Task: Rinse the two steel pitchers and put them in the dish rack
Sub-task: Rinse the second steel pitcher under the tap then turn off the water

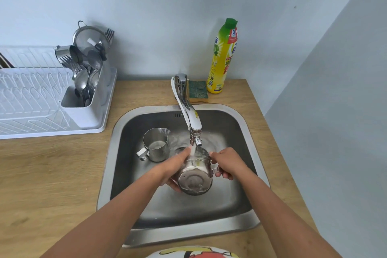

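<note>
glossy steel pitchers (195,176), matt wood counter (52,174)

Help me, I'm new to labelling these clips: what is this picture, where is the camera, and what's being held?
There is no machine here. A person works with bare hands, and the one picture comes from a camera on their head, looking down. Both arms reach into a steel sink set in a wooden counter. The left hand grips the body of one pitcher, and the right hand grips its handle. It is tipped, base toward the camera, under the running tap. A second pitcher stands upright in the sink, to the left. On the counter sit a white rack with cutlery, a sponge and a yellow soap bottle. Neither pitcher is in the rack yet.
</note>
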